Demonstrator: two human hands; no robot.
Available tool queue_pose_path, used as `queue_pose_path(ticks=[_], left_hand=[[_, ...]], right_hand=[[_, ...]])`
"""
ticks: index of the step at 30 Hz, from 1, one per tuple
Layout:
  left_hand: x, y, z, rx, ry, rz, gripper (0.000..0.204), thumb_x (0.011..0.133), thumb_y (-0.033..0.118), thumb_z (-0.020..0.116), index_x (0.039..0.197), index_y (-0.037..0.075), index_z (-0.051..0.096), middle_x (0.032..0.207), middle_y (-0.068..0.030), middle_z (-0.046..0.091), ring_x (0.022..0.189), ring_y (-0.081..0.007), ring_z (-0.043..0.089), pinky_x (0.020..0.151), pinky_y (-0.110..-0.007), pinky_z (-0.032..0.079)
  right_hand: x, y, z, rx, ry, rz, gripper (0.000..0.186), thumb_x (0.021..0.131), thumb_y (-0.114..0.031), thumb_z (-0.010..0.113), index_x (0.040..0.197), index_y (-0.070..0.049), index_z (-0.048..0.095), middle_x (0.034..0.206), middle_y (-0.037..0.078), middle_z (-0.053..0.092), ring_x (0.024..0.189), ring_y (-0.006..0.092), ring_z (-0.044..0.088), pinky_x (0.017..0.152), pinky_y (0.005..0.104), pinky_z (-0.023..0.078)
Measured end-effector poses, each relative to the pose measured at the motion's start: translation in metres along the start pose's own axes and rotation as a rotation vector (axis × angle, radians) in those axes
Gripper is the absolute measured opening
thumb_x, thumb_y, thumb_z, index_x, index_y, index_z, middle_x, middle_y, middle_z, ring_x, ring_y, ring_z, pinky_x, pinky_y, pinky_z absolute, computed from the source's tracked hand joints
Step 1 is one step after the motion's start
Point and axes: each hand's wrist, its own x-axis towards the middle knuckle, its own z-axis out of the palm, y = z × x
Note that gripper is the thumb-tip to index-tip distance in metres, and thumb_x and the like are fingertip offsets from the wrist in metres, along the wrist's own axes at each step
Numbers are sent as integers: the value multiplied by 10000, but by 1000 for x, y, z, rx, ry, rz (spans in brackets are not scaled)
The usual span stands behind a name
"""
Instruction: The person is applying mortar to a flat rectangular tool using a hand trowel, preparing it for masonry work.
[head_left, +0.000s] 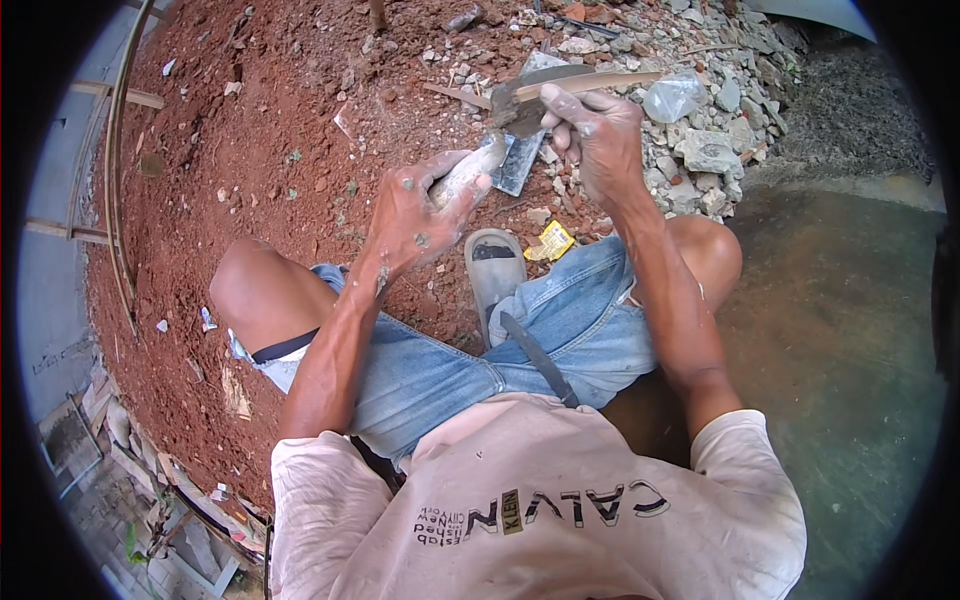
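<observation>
Jeans (420, 370), blue: thighs spread, bounding the work area on the near side.
Sandal (495, 270), grey, between the knees; yellow packet (549, 242) just beside it.
Left hand (415, 215), dusty: wrapped around a pale handle-like piece (467, 180), held above the ground beyond the sandal.
Right hand (605, 130): fingers curled at the right edge of a dark, crusted blade-like piece (515, 110); whether pinching or merely touching, cannot tell. The two pieces meet, apparently as one tool; the join is unclear.
Handling, as judged: left grip firm, right fingertips on the flat, off any sharp edge, light strokes away from the left thumb.
Beyond: wooden strip (600, 82) close behind the blade; clear plastic bag (674, 97) on broken rubble (705, 155), cramping rightward movement. Easier room: leftward, over red soil (270, 130).
</observation>
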Motion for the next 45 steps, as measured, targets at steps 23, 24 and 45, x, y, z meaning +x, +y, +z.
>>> queue_pose_path(ticks=[23, 24, 45], left_hand=[[4, 1, 4, -4, 1, 7, 440, 937, 283, 797, 1280, 12, 748, 1031, -204, 803, 854, -266, 789, 785, -388, 612], [2, -1, 5, -28, 17, 21, 442, 936, 283, 798, 1281, 13, 748, 1040, -206, 802, 862, -265, 791, 788, -387, 613], [2, -4, 6, 65, 120, 147, 411, 930, 276, 811, 1249, 22, 758, 1028, -188, 799, 853, -271, 782, 780, -381, 609]], right_hand=[[-7, 17, 4, -30, -67, 36, 193, 966, -185, 810, 986, 7, 815, 644, -30, 614, 543, 35, 478, 455, 243, 305], [-10, 24, 10, -34, -98, 57, 187, 961, -180, 812, 974, 6, 811, 647, -30, 614, 553, 34, 483, 457, 240, 303], [-13, 27, 16, 275, -94, 181, 165, 989, -155, 765, 1042, 2, 767, 687, -54, 591, 525, 32, 435, 464, 227, 289]])
